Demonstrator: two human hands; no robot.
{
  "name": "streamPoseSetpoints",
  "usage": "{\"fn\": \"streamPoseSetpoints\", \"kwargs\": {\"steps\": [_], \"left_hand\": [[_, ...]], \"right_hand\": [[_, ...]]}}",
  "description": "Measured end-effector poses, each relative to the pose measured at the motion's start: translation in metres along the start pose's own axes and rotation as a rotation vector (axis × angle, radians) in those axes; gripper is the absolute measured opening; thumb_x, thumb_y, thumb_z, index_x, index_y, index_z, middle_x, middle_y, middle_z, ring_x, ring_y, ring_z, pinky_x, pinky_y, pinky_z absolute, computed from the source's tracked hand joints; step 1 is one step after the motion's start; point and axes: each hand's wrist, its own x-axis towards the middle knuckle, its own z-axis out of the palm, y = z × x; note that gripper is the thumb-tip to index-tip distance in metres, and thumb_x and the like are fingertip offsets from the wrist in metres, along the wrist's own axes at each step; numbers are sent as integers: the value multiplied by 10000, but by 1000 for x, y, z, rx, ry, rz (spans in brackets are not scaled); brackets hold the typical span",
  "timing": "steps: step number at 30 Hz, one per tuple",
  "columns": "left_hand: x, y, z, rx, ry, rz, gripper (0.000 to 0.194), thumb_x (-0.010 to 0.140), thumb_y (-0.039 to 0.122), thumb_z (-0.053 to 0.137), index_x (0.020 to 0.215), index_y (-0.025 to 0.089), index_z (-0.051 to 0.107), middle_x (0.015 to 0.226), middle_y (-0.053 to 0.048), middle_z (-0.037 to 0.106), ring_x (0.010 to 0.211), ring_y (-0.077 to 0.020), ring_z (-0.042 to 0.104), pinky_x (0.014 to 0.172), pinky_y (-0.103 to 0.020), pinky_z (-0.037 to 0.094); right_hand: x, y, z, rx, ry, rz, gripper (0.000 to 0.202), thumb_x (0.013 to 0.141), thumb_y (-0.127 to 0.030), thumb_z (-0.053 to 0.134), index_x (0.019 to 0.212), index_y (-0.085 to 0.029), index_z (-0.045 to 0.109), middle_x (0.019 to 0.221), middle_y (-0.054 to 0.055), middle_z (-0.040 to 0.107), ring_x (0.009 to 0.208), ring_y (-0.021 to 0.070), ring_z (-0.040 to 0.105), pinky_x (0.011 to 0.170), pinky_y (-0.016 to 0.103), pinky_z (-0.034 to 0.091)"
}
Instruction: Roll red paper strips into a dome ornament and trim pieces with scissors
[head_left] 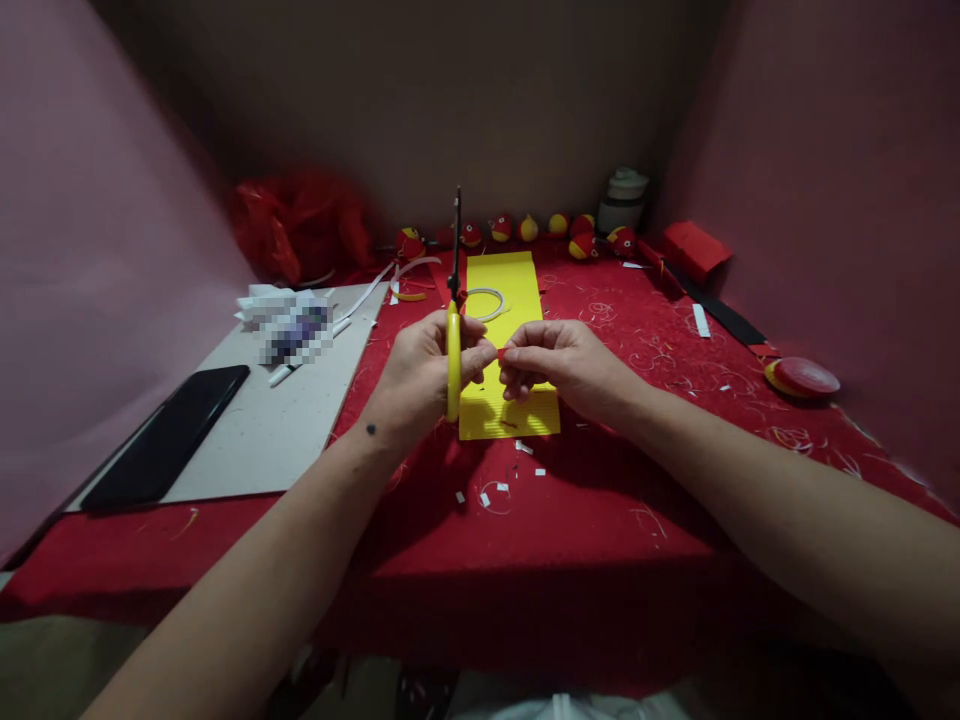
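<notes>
My left hand (431, 365) is closed on a pair of scissors (454, 360) with yellow handles, their dark blades pointing up and away from me. Between the thumb and fingers of my right hand (551, 365) is a small red piece (503, 354), its material too small to make out. The left thumb tip comes right up to that piece; whether it also grips it I cannot tell. Under both hands lies a yellow ribbed sheet (510, 415), with a pale ring-shaped roll (501, 292) on it just past my left hand.
Several red and yellow balls (501, 228) line the back, near a jar (624, 200) and a red plastic bag (300, 225). On the left, a grey board (300, 440) bears a black phone (169, 435). Thread and white scraps (502, 487) litter the red cloth (600, 530).
</notes>
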Motion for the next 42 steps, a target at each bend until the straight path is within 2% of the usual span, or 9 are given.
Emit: {"fn": "streamPoseSetpoints", "kwargs": {"steps": [6,12,16,18,23,26,29,35,42], "left_hand": [[0,-2,1,4,-48,-14,238,623,221,694,813,146,571,692,12,551,569,-80,499,530,-213,412],[1,-4,6,52,11,-9,238,645,228,678,834,137,566,692,14,545,556,-71,470,517,-206,392],[1,-6,5,63,-58,-6,209,665,228,624,836,148,534,680,20,535,573,-84,496,544,-216,413],[1,-5,0,144,-99,-4,178,684,227,566,840,154,520,682,15,535,573,-96,504,538,-226,418],[3,0,-15,600,-187,47,142,707,268,499,801,165,526,738,-28,574,623,-136,514,547,-251,405],[2,2,-14,799,-306,31,142,752,303,450,748,175,512,686,-32,572,564,-138,492,519,-254,363],[-1,1,-7,964,-334,42,198,805,335,392,720,182,484,648,-43,559,515,-143,473,499,-261,324],[-3,-5,-1,1041,-301,82,188,828,310,371,772,172,487,703,-88,590,546,-172,509,519,-277,322],[-3,-4,-2,1064,-306,86,189,832,305,379,767,170,494,694,-81,588,541,-156,496,514,-265,305]], "right_hand": [[0,1,2,-39,4,14,120,714,-214,639,635,-148,578,565,-8,592,467,76,509,493,221,416],[1,7,3,25,62,0,120,699,-222,666,662,-151,578,544,-22,579,492,89,560,489,210,430],[2,9,3,34,98,-30,119,704,-216,664,647,-154,580,573,-11,600,499,95,577,484,212,434],[3,8,1,57,100,-39,116,705,-207,664,642,-157,580,578,-6,611,506,100,585,498,218,449],[9,4,-8,243,148,-84,117,696,-222,685,688,-163,585,660,16,660,594,140,642,641,303,528],[12,0,-12,334,214,-141,119,690,-209,691,688,-163,581,700,20,673,630,152,656,694,337,536],[12,-4,-11,388,242,-174,115,686,-187,687,674,-161,576,692,22,671,661,163,661,703,347,535],[12,-1,-9,388,213,-183,114,695,-201,679,675,-173,571,692,9,665,695,152,651,772,372,516],[12,0,-7,394,199,-166,106,701,-174,655,663,-173,556,708,15,670,731,162,654,780,381,512]]}}
